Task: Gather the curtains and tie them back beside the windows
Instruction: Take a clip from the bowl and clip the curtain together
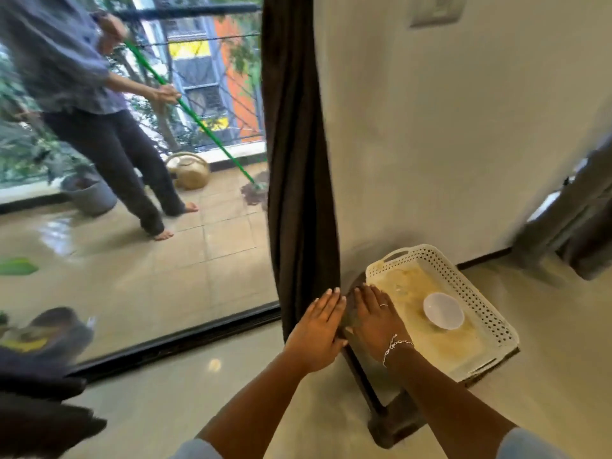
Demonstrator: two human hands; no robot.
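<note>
The curtain [298, 160] is a heavy, dark brown cloth, bunched into one thick column of soft vertical folds. It hangs just beside the big glass pane [165, 276], against the edge of the smooth cream wall [447, 144], and reaches down close to the floor.

At its lower end both hands are flat with straight fingers, gripping nothing. The left hand [318, 329] is laid against the front of the folds. The right hand [376, 321] lies just beside it on the wall side, with a strip of dark cloth showing between them. The right hand wears a thin ring [383, 305], and a silver chain bracelet [395, 346] hangs at the wrist.

Right of the hands, a white plastic basket [480, 299] with perforated sides and slot handles sits on a low dark stand [394, 422]. A small round white bowl [443, 309] lies inside it.

Beyond the glass, another person [82, 77] stands barefoot on wet, shiny tiles, holding a green mop handle [198, 120]. A rounded brass pot [188, 170] and a grey planter [91, 193] stand near that person's feet.
</note>
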